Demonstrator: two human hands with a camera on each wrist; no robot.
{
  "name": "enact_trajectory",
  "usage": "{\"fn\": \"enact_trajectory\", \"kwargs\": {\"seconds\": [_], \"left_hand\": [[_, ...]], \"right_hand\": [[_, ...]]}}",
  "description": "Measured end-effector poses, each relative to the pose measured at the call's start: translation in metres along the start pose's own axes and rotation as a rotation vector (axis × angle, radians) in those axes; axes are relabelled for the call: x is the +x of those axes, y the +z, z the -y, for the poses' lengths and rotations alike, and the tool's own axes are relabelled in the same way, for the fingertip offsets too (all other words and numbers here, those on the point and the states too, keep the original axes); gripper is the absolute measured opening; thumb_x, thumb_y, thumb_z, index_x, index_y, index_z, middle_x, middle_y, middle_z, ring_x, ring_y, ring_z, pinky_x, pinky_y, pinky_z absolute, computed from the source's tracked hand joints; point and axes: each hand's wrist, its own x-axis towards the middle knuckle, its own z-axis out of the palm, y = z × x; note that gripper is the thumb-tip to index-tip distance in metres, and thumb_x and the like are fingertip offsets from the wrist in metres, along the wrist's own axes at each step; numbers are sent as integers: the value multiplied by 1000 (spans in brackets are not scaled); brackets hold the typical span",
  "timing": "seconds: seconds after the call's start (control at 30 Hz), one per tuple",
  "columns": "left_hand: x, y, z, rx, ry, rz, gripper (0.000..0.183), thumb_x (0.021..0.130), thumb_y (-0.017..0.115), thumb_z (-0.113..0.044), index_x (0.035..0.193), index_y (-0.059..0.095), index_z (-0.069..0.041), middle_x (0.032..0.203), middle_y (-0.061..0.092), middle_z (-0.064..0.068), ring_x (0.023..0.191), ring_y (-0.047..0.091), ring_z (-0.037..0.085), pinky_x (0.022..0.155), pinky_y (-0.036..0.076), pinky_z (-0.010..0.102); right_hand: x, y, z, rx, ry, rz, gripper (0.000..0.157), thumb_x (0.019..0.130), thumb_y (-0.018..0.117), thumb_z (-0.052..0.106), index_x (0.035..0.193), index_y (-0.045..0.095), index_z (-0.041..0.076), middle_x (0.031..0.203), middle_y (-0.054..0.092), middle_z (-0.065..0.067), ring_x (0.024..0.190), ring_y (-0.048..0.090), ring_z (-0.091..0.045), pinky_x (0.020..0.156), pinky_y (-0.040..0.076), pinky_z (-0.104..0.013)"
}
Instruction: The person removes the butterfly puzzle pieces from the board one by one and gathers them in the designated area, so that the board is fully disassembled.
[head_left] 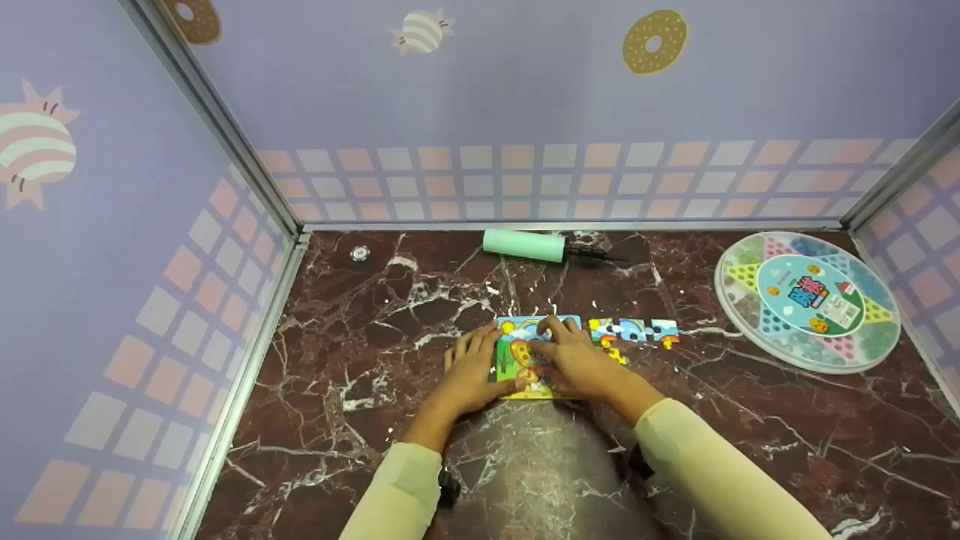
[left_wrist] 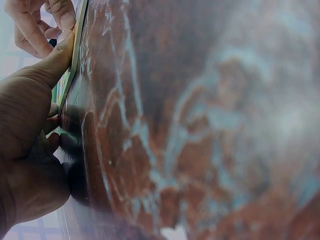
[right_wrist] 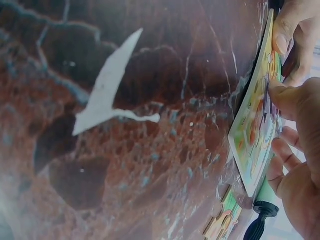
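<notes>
A colourful cartoon jigsaw puzzle (head_left: 504, 365) lies in its flat board on the marble-patterned table. My left hand (head_left: 474, 369) rests along the board's left side, fingers on the left edge and thumb over the lower part. The left wrist view shows that thumb (left_wrist: 59, 57) against the board's edge. My right hand (head_left: 581, 364) is over the board's right half with bent fingers, its thumb (right_wrist: 286, 97) touching the picture. Whether a piece is under those fingertips is hidden. Several loose jigsaw pieces (head_left: 632, 330) lie just right of the board, one partly behind the right hand.
A mint-green hand pump (head_left: 523, 245) with a black end lies near the back wall. At the right is a round, clear-lidded Chinese checkers box (head_left: 731, 311). A small round chip (head_left: 360, 253) sits at the back left. Patterned walls (head_left: 465, 176) enclose the table's back and sides.
</notes>
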Motion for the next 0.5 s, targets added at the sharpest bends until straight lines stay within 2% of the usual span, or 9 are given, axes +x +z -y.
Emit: {"fn": "enact_trajectory", "kwargs": {"seconds": [0.33,0.5], "left_hand": [[-3,-5,-9,11,2,11,102,92,81,-58,169,37,-7,181,30,15,162,28,46,127,22,76],[-3,-8,-12,39,-3,21,101,93,81,-57,169,37,-7,180,31,16,161,29,46,126,24,77]], "right_hand": [[-1,-3,-2,28,2,30,48,100,81,22,145,71,8,142,58,-23,116,53,-39,95,54,-62],[0,-4,-2,37,3,2,35,101,82,27,130,76,8,140,63,-20,116,56,-38,97,54,-62]]}}
